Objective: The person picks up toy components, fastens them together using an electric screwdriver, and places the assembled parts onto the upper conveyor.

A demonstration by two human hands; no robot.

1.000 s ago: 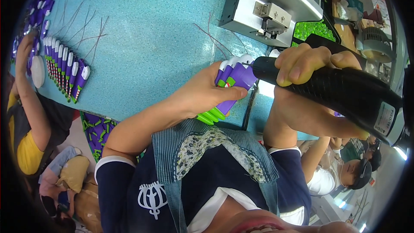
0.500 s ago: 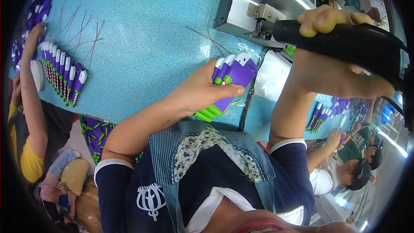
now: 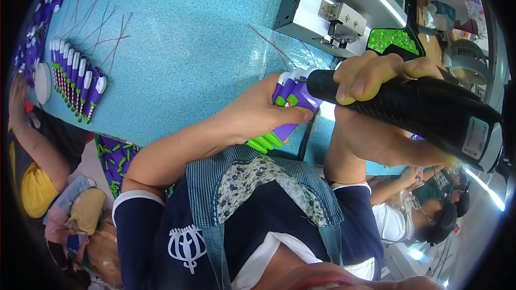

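My left hand (image 3: 257, 111) is closed round several purple plastic pieces (image 3: 286, 131) with white tops and green ends, fanned side by side under the thumb. A black electric screwdriver (image 3: 424, 102) lies in the grip of my right hand (image 3: 376, 133), fingers wrapped over its body. Its thin bit reaches the white tops of the held pieces; whether it sits in a hole I cannot tell. Just beyond stands a silver and black screw feeder (image 3: 312, 16) with a small metal outlet block.
At the left, a row of similar purple-and-white pieces (image 3: 78, 78) lies near thin dark wires (image 3: 102, 35) and a round white lid (image 3: 42, 83). A black bin of green parts (image 3: 393, 41) stands beside the feeder. Co-workers sit on both sides, one arm (image 3: 45, 147) at the left.
My right hand has brought the screwdriver away from the feeder's outlet, leftward and nearer, to the tops of the pieces. My left hand keeps its hold, shifted slightly right.
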